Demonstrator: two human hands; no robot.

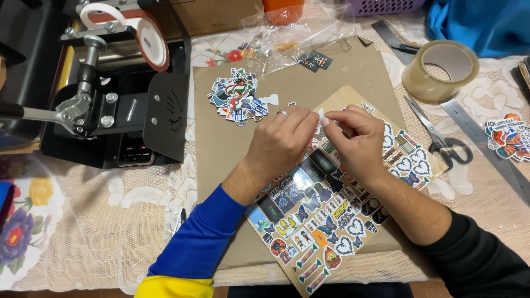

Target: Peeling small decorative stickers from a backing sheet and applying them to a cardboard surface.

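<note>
peeling stickers: a small pile done, most of the sheet left

my left hand [279,144] and right hand [359,140] meet over the top end of the sticker sheet [326,221], which lies on brown paper [309,83] on the bench. the fingers [316,120] of both hands are pinched together on one small white sticker [320,113], held between the tips just above the sheet. i cannot tell whether it is fully free of the backing or only lifted at one edge, because my fingers cover the spot below it.

what looks done: a loose pile of stickers [238,96] sits beyond my left hand, toward the press [110,83], well apart from the sheet. a second small pile [510,137] lies far off to the right of my right hand, past the scissors [441,138] and the ruler [486,143].

what looks left: the sheet under my wrists and toward my body is crowded with rows of stickers, hearts, butterflies and little pictures, and i see few bare gaps in it. near its far right corner, just beyond my right hand, hearts remain in place too. by my reckoning the work is in its early part, with far more on the sheet than in the piles.

a tape roll [440,69] stands beyond my right hand, untouched. crumpled clear bags [276,38] lie past the pile, at the far edge of the brown paper.
</note>
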